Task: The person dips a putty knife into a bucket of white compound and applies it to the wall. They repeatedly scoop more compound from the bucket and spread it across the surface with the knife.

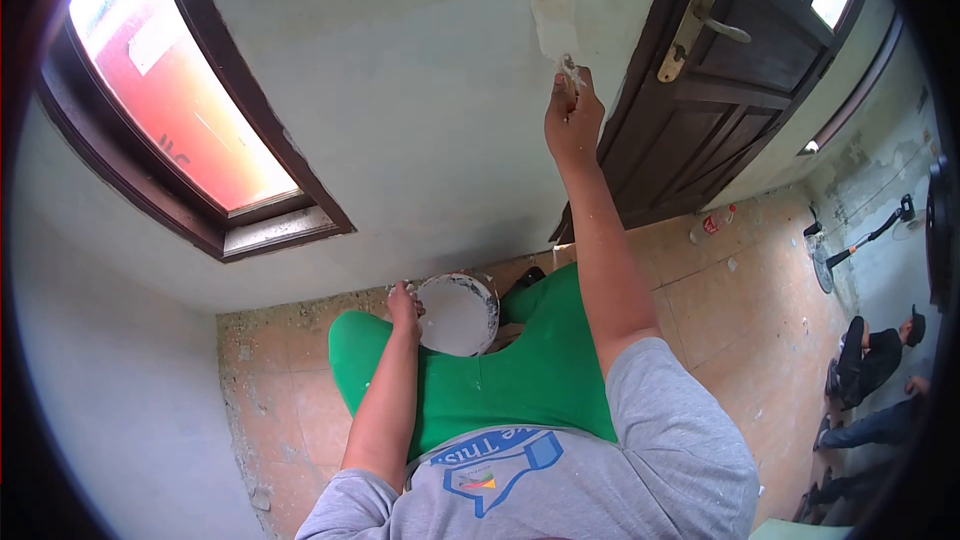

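Observation:
My right hand (574,118) is closed around the handle of a putty knife (556,28), reaching up to the pale wall (440,60). The knife's broad blade lies against the wall and has a whitish coating; its handle is smeared with white. My left hand (405,308) is closed low by my knee, beside a round bucket (494,318) of smooth white paste (455,312). White smears show around the left fingers, but what they hold, if anything, I cannot make out. The bucket stands on the floor between my legs, with paste streaks on its inner wall.
A dark-framed window (200,210) is at the left, a dark wooden door (730,90) with a metal handle at the right. A bottle (712,224) and a standing tool (825,265) are on the tiled floor (700,310). People (878,365) sit along the right wall.

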`<action>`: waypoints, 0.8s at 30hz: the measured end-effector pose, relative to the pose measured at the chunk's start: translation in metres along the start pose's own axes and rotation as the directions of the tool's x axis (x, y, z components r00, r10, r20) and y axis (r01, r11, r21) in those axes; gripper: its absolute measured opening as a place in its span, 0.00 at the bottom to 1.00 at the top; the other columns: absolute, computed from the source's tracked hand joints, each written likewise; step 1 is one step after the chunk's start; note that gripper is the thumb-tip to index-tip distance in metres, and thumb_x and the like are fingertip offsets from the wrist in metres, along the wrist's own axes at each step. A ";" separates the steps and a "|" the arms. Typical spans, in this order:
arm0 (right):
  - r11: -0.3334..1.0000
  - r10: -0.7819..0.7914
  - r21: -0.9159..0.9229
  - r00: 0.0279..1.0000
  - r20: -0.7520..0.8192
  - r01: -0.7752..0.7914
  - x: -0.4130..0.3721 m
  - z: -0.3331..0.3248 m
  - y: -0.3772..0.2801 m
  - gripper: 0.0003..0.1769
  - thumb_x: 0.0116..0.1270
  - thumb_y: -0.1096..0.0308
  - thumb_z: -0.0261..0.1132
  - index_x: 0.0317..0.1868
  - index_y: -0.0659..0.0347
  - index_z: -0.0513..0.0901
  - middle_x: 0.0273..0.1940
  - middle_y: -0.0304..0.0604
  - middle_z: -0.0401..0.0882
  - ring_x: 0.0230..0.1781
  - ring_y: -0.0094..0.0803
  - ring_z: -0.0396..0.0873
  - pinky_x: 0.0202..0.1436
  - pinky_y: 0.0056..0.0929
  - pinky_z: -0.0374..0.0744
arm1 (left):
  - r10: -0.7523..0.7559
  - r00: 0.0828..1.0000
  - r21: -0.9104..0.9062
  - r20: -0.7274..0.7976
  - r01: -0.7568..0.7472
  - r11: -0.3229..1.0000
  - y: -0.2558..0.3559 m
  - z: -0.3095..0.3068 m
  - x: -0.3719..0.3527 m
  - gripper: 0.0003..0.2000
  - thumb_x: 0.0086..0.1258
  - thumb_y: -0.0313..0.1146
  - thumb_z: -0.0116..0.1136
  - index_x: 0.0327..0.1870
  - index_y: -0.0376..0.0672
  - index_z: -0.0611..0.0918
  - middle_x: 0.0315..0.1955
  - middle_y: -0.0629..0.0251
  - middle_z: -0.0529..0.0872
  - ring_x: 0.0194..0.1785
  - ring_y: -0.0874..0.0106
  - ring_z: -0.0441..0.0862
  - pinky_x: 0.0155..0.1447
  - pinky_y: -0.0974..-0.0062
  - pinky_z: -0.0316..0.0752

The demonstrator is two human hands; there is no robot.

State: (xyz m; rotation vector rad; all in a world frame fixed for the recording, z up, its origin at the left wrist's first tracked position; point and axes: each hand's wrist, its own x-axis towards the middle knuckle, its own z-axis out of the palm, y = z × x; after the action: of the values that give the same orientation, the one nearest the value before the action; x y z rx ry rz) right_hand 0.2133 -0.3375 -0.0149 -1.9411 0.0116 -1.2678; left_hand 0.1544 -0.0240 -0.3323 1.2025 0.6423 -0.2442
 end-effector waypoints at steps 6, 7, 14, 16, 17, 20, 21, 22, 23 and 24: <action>0.991 0.014 -0.131 0.998 0.056 -0.007 -0.018 -0.008 0.013 0.09 0.74 0.76 0.57 0.51 0.68 0.76 0.20 0.47 0.71 0.16 0.34 0.68 0.23 0.32 0.68 | -0.015 1.000 -0.021 -0.001 0.015 1.000 -0.002 0.005 0.001 0.09 0.72 0.42 0.51 0.34 0.48 0.72 0.18 0.72 0.68 0.15 0.78 0.62 0.18 0.75 0.58; 0.985 0.015 -0.170 0.997 0.072 -0.002 -0.023 -0.009 0.015 0.09 0.74 0.76 0.57 0.52 0.68 0.76 0.21 0.49 0.73 0.17 0.38 0.72 0.24 0.36 0.70 | -0.016 1.000 -0.016 0.002 0.016 1.000 -0.002 0.006 0.000 0.09 0.72 0.42 0.51 0.34 0.48 0.72 0.18 0.72 0.68 0.15 0.78 0.62 0.18 0.75 0.58; 0.917 0.270 -0.349 0.946 0.181 -0.195 -0.041 -0.038 -0.016 0.16 0.71 0.74 0.59 0.57 0.67 0.75 0.33 0.62 0.84 0.37 0.59 0.85 0.36 0.47 0.81 | -0.027 0.999 0.020 0.030 0.026 0.999 -0.006 0.008 0.004 0.10 0.70 0.42 0.53 0.32 0.49 0.73 0.16 0.75 0.68 0.16 0.78 0.65 0.21 0.75 0.62; 0.917 0.258 -0.346 0.956 0.140 -0.197 -0.038 -0.049 -0.032 0.17 0.70 0.73 0.60 0.58 0.67 0.75 0.33 0.63 0.84 0.38 0.60 0.85 0.37 0.48 0.81 | -0.026 0.999 0.021 0.037 0.025 0.999 -0.005 0.009 0.003 0.10 0.70 0.43 0.53 0.32 0.49 0.73 0.16 0.75 0.68 0.16 0.78 0.65 0.21 0.75 0.62; 0.918 0.246 -0.342 0.964 0.101 -0.199 -0.034 -0.052 -0.038 0.17 0.70 0.73 0.60 0.58 0.67 0.74 0.34 0.64 0.84 0.39 0.61 0.84 0.37 0.49 0.80 | -0.035 0.999 0.017 0.030 0.034 0.999 -0.004 0.010 0.002 0.10 0.70 0.43 0.53 0.32 0.49 0.73 0.16 0.75 0.68 0.16 0.78 0.65 0.20 0.75 0.62; 0.962 0.152 -0.240 0.986 0.065 -0.133 -0.015 -0.056 -0.052 0.18 0.70 0.72 0.60 0.59 0.67 0.74 0.33 0.64 0.84 0.38 0.61 0.84 0.37 0.50 0.79 | -0.035 0.999 0.008 0.035 0.035 0.999 -0.003 0.008 0.002 0.10 0.70 0.43 0.53 0.32 0.50 0.72 0.16 0.75 0.68 0.16 0.78 0.65 0.20 0.75 0.62; 0.961 0.151 -0.241 0.986 0.063 -0.132 -0.009 -0.055 -0.054 0.18 0.70 0.72 0.60 0.59 0.67 0.74 0.33 0.64 0.84 0.38 0.61 0.84 0.37 0.50 0.79 | -0.027 0.998 0.009 0.049 0.027 1.000 -0.003 0.007 0.002 0.09 0.70 0.42 0.53 0.31 0.50 0.72 0.16 0.75 0.68 0.16 0.78 0.65 0.20 0.75 0.61; 0.977 0.112 -0.193 0.990 0.082 -0.094 -0.001 -0.053 -0.054 0.18 0.70 0.72 0.61 0.59 0.67 0.75 0.34 0.65 0.83 0.39 0.61 0.84 0.37 0.50 0.79 | -0.026 0.998 0.011 0.052 0.025 1.000 -0.003 0.007 0.002 0.09 0.70 0.42 0.53 0.31 0.50 0.72 0.16 0.75 0.68 0.16 0.78 0.65 0.20 0.75 0.61; 0.988 0.071 -0.144 0.993 0.098 -0.056 0.005 -0.051 -0.054 0.18 0.70 0.72 0.61 0.58 0.67 0.75 0.34 0.65 0.83 0.39 0.61 0.84 0.37 0.50 0.79 | -0.032 0.998 0.003 0.047 0.032 0.999 -0.003 0.007 0.003 0.09 0.70 0.42 0.53 0.32 0.49 0.72 0.16 0.74 0.68 0.16 0.77 0.65 0.20 0.75 0.61; 0.988 0.069 -0.144 0.993 0.093 -0.056 0.008 -0.048 -0.051 0.18 0.70 0.72 0.61 0.58 0.67 0.75 0.34 0.65 0.83 0.39 0.61 0.84 0.37 0.50 0.79 | -0.038 0.998 -0.005 0.042 0.038 0.999 -0.003 0.007 0.004 0.09 0.70 0.42 0.52 0.33 0.49 0.72 0.16 0.74 0.68 0.16 0.77 0.65 0.20 0.75 0.61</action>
State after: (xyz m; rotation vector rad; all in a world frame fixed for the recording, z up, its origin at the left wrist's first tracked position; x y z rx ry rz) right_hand 0.1607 -0.3355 0.0314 -2.1050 0.1146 -1.1567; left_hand 0.1579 -0.0311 -0.3354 1.1772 0.6292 -0.2984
